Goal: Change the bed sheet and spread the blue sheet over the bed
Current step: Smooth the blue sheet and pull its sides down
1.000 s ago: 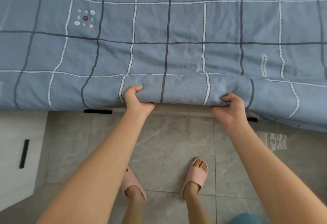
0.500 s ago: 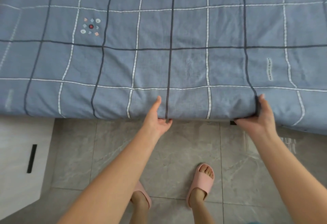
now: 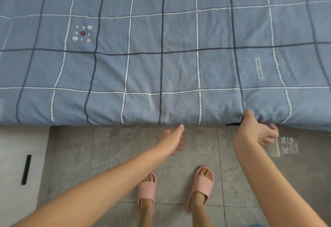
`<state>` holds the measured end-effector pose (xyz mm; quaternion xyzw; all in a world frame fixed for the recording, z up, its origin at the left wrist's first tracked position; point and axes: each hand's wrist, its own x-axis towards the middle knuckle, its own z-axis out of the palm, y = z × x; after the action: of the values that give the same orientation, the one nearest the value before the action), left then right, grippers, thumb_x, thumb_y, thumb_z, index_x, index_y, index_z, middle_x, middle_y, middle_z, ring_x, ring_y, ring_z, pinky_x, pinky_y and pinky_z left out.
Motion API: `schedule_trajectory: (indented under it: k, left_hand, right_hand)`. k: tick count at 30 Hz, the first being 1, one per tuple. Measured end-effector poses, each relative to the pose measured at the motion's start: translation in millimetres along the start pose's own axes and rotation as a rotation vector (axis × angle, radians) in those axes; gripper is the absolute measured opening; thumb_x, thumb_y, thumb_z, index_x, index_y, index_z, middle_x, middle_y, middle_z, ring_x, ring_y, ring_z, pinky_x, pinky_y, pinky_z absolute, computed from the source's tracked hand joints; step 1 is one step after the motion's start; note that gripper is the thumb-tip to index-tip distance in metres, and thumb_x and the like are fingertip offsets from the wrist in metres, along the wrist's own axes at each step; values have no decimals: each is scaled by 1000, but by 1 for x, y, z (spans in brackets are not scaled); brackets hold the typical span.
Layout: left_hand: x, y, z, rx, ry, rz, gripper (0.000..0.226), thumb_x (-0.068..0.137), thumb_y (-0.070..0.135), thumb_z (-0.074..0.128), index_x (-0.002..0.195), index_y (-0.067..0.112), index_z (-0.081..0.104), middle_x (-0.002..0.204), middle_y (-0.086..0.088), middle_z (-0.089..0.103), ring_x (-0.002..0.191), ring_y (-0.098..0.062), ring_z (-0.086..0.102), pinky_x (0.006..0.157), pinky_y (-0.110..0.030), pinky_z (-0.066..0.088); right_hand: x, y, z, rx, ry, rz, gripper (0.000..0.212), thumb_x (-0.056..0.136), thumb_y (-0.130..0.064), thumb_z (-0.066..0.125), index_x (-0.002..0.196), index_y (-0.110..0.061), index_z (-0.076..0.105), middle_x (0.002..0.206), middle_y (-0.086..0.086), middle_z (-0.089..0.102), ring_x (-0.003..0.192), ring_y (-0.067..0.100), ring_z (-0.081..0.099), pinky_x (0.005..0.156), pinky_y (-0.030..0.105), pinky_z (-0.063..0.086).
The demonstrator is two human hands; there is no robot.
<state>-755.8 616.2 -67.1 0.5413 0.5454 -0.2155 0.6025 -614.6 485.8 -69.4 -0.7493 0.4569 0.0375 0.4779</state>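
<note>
Blue sheet (image 3: 161,65) is spread flat over the bed (image 3: 232,124). Soft creased fabric, white and dark grid lines, hem draped over the side. Left hand (image 3: 172,139) is loose-fingered below the hem, holding nothing. Right hand (image 3: 254,131) is relaxed, thumb touching the hem.

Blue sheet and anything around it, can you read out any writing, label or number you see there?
Nothing can be read.
Printed line, running vertically on the right part of the sheet: too small and blurred to read.
Shapes on the left part of the sheet: small pictures, no letters.
Pale pattern on the floor: blurred, no legible text.
</note>
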Motion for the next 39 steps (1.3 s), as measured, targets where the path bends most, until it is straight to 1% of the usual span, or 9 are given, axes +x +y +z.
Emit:
schedule_trajectory:
  k: [3,7,14,19,23,26,31,36,39]
  left_hand:
    - [-16,-7,-32,705,227,576,44,97,44,37,80,15,66,80,0,71,81,-21,67,77,-33,51]
    - [23,29,-75,863,706,904,42,92,35,40,129,20,52,146,-13,38,133,-32,38,101,-53,33]
    - [61,4,12,859,623,359,70,97,51,22,152,18,-6,159,-5,-15,145,-26,-16,106,-69,-4]
    - [14,-23,136,707,439,449,91,91,52,42,149,1,-6,157,-17,-15,146,-30,-10,115,-51,5]
    - [-18,-1,223,231,482,382,78,85,21,68,143,1,21,150,-19,16,136,-35,25,106,-42,25]
    - [-28,30,269,-187,178,143,66,90,21,64,141,4,26,136,-12,37,125,-23,40,100,-34,31]
    - [-38,84,338,-582,-326,-130,49,92,34,56,136,17,44,144,-2,44,133,-13,40,107,-43,32]
    - [-19,128,384,-884,-282,-241,79,79,40,71,144,15,34,152,-10,31,139,-18,32,107,-46,34]
    - [-6,144,407,-979,-158,-303,76,76,43,74,137,12,42,146,-12,39,136,-22,36,108,-44,34]
  right_hand:
    - [-25,6,-9,-308,-307,-986,60,81,-24,56,138,-17,37,146,7,32,136,30,28,107,36,17]
    - [-5,13,10,-1007,-668,-1929,52,95,-49,27,145,-35,31,154,-2,29,141,35,24,111,56,8]
    - [174,5,-76,-1300,-431,-1239,66,90,-61,23,150,-37,13,159,-10,12,145,29,13,109,63,8]
    - [244,25,-204,-1324,-344,-801,64,96,-45,39,151,-19,20,160,5,5,146,28,3,116,53,5]
    - [272,-3,-281,-1310,-404,-840,48,97,-31,46,144,-26,36,154,8,24,144,29,11,115,45,9]
    - [296,-35,-287,-1314,-523,-825,39,98,-28,43,136,-32,46,147,1,35,140,24,20,112,39,15]
    - [326,-97,-261,-625,-617,-337,35,99,-24,45,133,-16,50,134,6,52,121,19,47,95,28,35]
    - [367,-134,-211,12,-725,263,47,93,-46,51,132,-20,43,135,9,42,118,22,49,106,41,32]
    - [395,-156,-190,169,-726,410,34,88,-47,58,108,-20,57,101,-1,62,77,14,63,75,31,53]
